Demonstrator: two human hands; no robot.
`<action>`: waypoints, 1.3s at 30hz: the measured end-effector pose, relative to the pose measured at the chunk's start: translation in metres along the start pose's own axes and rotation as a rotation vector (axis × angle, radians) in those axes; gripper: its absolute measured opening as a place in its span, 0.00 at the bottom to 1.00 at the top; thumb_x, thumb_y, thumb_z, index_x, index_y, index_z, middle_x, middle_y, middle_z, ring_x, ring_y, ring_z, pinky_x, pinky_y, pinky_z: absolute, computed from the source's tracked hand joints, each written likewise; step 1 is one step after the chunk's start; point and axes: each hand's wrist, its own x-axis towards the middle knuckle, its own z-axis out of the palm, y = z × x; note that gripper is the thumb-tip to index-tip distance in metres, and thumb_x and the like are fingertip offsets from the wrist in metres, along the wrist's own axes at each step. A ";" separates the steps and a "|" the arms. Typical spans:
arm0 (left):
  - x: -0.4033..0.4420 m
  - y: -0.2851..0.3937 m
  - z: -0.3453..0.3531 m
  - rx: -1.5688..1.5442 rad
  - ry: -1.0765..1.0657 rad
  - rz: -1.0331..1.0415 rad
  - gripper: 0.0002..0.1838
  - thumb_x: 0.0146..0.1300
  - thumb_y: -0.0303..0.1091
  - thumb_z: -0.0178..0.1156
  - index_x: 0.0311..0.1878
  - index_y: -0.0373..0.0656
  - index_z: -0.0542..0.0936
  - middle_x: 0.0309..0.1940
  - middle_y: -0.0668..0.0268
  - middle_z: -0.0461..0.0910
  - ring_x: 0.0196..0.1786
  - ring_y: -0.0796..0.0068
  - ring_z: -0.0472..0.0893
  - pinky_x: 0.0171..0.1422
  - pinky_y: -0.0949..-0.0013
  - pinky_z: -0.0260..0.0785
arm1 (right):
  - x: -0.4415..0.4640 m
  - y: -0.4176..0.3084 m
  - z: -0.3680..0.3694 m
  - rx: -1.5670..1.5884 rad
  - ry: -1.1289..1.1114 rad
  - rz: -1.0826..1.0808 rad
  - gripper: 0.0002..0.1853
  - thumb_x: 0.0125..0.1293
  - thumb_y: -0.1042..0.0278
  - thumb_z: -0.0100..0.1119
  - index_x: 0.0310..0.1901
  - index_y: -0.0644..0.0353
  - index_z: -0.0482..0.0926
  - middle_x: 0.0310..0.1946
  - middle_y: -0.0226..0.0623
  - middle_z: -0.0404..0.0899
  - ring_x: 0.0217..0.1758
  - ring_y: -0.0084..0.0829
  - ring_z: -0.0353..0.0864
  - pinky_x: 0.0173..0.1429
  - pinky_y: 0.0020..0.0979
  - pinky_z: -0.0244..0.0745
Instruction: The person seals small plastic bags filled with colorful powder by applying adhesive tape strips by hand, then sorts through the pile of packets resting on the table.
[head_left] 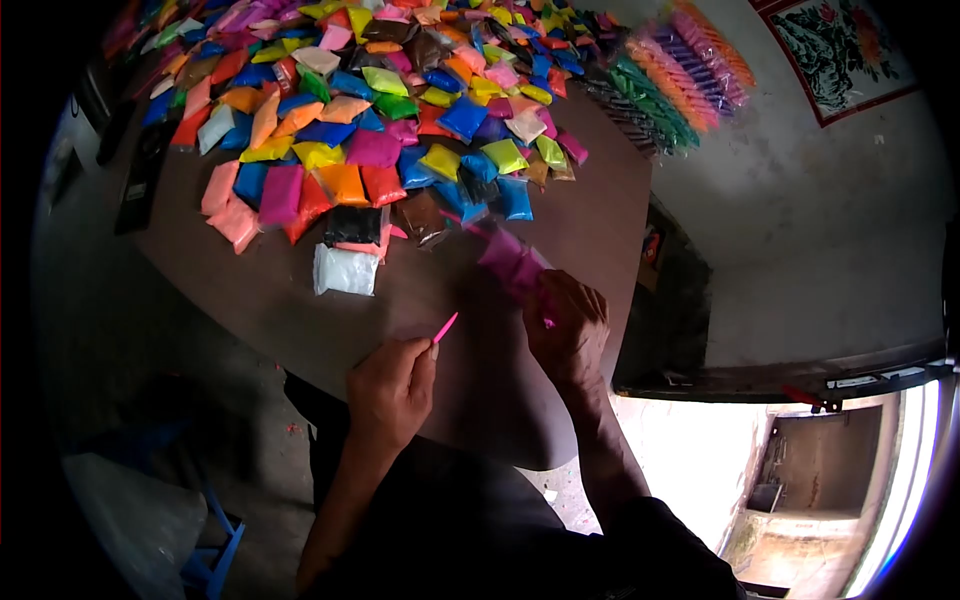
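Near the table's front edge, my left hand (pixel 393 388) pinches a small pink pointed plastic stick (pixel 447 326), its tip aimed up and away from me. To the right, my right hand (pixel 568 322) is closed on a magenta plastic packet (pixel 512 262), which hangs out leftward over the table and is smeared by motion. Beyond my hands, a white packet (pixel 346 271) lies in front of a black packet (pixel 355 226) and a brown packet (pixel 425 216). Part of another pink piece shows beside the black packet.
A big heap of coloured packets (pixel 370 145) covers the far part of the brown table (pixel 600 190). Bundles of wrapped coloured sticks (pixel 680 70) lie at its far right corner. A blue stool (pixel 215 555) stands on the floor at lower left.
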 end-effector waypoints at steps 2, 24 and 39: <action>-0.001 0.000 0.000 0.016 0.018 0.011 0.05 0.66 0.26 0.70 0.41 0.40 0.83 0.29 0.57 0.83 0.29 0.53 0.83 0.33 0.57 0.76 | -0.001 -0.001 0.001 0.008 0.019 -0.015 0.13 0.59 0.71 0.74 0.46 0.58 0.88 0.48 0.38 0.90 0.52 0.40 0.88 0.61 0.40 0.78; -0.007 0.004 -0.006 0.194 -0.148 0.032 0.09 0.60 0.30 0.70 0.44 0.46 0.84 0.33 0.62 0.81 0.33 0.58 0.83 0.35 0.57 0.78 | 0.057 -0.098 0.003 0.335 -0.092 -0.268 0.16 0.55 0.76 0.74 0.47 0.59 0.87 0.50 0.41 0.87 0.53 0.44 0.87 0.58 0.43 0.79; 0.015 -0.010 -0.026 0.219 -0.325 0.089 0.13 0.57 0.28 0.70 0.46 0.42 0.85 0.38 0.60 0.81 0.36 0.55 0.80 0.36 0.55 0.73 | 0.087 -0.125 0.041 0.533 -0.199 -0.317 0.14 0.58 0.70 0.74 0.47 0.55 0.88 0.48 0.35 0.87 0.51 0.41 0.86 0.57 0.40 0.79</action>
